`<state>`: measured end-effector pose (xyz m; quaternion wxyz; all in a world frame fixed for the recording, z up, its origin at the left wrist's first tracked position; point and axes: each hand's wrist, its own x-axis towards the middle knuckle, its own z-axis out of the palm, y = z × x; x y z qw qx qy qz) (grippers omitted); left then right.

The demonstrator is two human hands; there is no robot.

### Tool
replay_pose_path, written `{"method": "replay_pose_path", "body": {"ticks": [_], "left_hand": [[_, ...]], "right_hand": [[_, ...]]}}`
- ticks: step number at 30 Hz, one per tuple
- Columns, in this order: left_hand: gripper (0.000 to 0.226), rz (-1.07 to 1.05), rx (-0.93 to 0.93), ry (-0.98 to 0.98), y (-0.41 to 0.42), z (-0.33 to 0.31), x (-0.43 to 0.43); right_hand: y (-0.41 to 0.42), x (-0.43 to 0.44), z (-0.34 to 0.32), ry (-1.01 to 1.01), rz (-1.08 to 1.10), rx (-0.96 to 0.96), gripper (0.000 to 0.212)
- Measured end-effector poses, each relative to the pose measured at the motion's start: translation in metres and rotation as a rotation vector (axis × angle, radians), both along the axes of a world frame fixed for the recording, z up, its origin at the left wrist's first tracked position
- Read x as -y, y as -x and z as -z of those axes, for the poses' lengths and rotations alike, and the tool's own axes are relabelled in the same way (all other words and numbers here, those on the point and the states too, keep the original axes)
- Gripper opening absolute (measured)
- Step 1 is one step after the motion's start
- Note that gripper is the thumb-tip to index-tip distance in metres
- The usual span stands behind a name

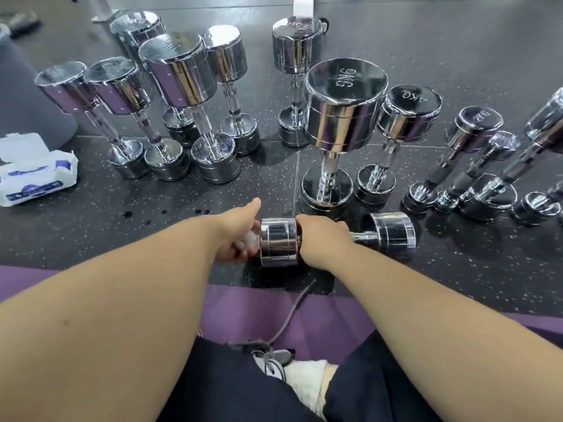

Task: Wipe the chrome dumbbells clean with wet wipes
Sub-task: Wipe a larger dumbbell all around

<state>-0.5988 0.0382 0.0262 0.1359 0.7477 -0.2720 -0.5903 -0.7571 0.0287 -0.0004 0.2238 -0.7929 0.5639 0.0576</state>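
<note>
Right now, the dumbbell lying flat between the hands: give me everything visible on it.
The lying dumbbell is mirror chrome, with two cylindrical heads and a short bar, on its side on the speckled black floor. The right hand grips the bar; the left hand presses a white wipe against the left head's end face.

Lighting's pretty even, looks like overhead indoor lights. White glare sits on the flat tops of the standing dumbbells (345,102), and the speckled floor (268,178) has a dull sheen further back. Shadows are soft and short, pooled just under the weights. Wide-angle lens bends everything outward near the edges. Centre is fairly sharp, corners go soft and smeary.
</note>
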Motion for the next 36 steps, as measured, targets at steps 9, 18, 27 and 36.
{"method": "replay_pose_path", "body": {"ticks": [9, 18, 27, 36], "left_hand": [[0.052, 0.099, 0.016, 0.538, 0.004, -0.062, 0.003], [0.021, 0.098, -0.176, 0.846, 0.057, -0.076, 0.003], [0.019, 0.023, -0.012, 0.967, 0.138, -0.09, -0.017], [0.028, 0.219, 0.258, 1.236, 0.123, -0.108, -0.021]], "right_hand": [[0.028, 0.005, -0.057, 0.1, 0.124, 0.514, 0.014], [0.082, 0.0, -0.088, -0.117, 0.197, 0.637, 0.033], [0.143, -0.021, -0.122, -0.63, 0.373, 1.068, 0.049], [0.134, -0.027, -0.137, -0.23, 0.372, 0.958, 0.109]]}}
